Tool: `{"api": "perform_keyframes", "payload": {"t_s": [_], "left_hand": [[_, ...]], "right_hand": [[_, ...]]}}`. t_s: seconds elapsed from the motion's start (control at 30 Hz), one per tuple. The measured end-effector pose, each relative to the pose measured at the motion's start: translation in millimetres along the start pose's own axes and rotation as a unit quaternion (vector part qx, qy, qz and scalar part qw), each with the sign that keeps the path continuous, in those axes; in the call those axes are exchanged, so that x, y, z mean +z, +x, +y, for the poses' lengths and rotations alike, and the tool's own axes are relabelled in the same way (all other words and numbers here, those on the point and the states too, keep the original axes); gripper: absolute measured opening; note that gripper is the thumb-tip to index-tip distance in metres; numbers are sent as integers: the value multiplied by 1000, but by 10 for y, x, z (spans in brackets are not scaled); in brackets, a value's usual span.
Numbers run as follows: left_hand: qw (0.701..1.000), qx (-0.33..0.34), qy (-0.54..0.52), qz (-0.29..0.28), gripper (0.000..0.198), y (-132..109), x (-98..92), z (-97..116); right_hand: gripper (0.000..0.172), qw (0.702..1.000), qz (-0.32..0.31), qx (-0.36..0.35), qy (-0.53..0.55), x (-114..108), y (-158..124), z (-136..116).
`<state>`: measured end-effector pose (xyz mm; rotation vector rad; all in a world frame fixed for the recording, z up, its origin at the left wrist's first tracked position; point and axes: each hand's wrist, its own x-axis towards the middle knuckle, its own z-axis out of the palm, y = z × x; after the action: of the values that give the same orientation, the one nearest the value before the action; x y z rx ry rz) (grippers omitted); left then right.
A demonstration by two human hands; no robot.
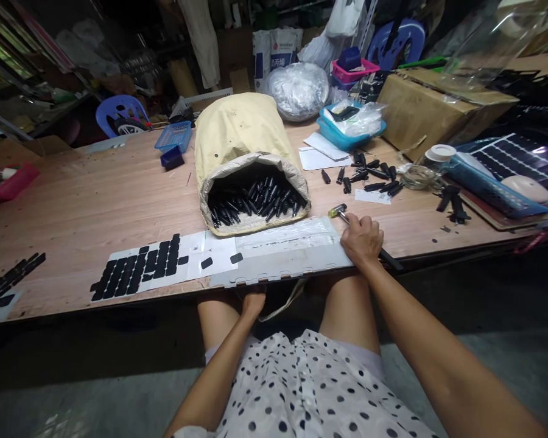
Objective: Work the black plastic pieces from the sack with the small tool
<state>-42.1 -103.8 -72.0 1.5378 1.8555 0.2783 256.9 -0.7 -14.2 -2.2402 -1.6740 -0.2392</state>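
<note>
My right hand (363,238) is closed around a small hammer (337,210) at the table's front edge. The hammer's yellowish head points away from me, and its dark handle sticks out behind my hand. My left hand (254,300) reaches under the table edge above my lap, so its fingers are hidden. Between the hands, along the edge, lies a flat grey-white board (292,258). Just behind it a cream sack (242,125) rests on its side, its mouth facing me, with many black pointed plastic parts (265,198) inside.
Sheets of black rounded stickers (141,264) lie left on the table (95,201). Loose black parts (374,173) and a glass jar (438,157) sit to the right. Farther back are a blue basket (351,131), a cardboard box (432,112) and a small blue bin (172,158).
</note>
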Motion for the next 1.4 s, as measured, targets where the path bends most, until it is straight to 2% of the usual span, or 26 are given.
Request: {"api": "perform_keyframes", "payload": {"t_s": [0.07, 0.17, 0.23, 0.3, 0.37, 0.4, 0.47, 0.53, 0.6, 0.67, 0.77, 0.9, 1.0, 1.1, 1.27, 1.33, 1.4], "left_hand": [[999, -13, -27, -42, 19, -139, -64, 78], [988, 58, -91, -115, 21, -279, -332, 271], [984, 112, -99, -92, 26, -201, -643, 431], [988, 141, -64, 18, 27, 39, -1026, 576], [977, 147, 38, 148, 29, 381, -1420, 672], [967, 146, 104, 183, 33, 560, -1599, 699], [940, 154, 236, 193, 39, 878, -1889, 718], [910, 175, 345, 148, 38, 1104, -2067, 714], [882, 199, 416, 96, 34, 1237, -2148, 708], [862, 221, 452, 66, 33, 1302, -2171, 704], [849, 243, 466, 54, 33, 1335, -2194, 699], [845, 256, 467, 41, 33, 1293, -2265, 710], [855, 272, 437, 66, 29, 1162, -2207, 788], [865, 310, 386, 84, 27, 954, -1902, 943], [868, 398, 297, 16, 23, 695, -1071, 1207], [881, 398, 256, 11, 23, 676, -817, 1252], [900, 380, 211, 26, 24, 686, -666, 1239]], "right_hand": [[39, 1000, 3, -1, -3, -1, -9, 4], [39, 1000, 6, 0, -2, 2, -21, 0], [39, 1000, 6, 2, 1, 6, -24, -6], [39, 1000, 5, 6, 4, 10, -23, -11], [39, 1000, 5, 6, 6, 13, -21, -14], [39, 1000, 6, 5, 7, 13, -20, -17], [38, 1000, 7, 2, 7, 9, -19, -24], [38, 1000, 6, 1, 6, -3, -22, -40], [38, 1000, 1, 4, 2, -24, -25, -61], [38, 1000, -7, 7, -3, -48, -28, -83], [39, 1000, -15, 10, -7, -72, -28, -101], [39, 1000, -16, 9, -8, -71, -23, -103], [39, 1000, -19, 8, -7, -63, -18, -108], [40, 1000, -26, 10, -11, -59, -14, -123], [40, 999, -30, 15, -28, -60, -6, -141], [41, 999, -33, 15, -34, -65, -1, -143], [41, 999, -36, 15, -37, -71, 3, -144]]}}
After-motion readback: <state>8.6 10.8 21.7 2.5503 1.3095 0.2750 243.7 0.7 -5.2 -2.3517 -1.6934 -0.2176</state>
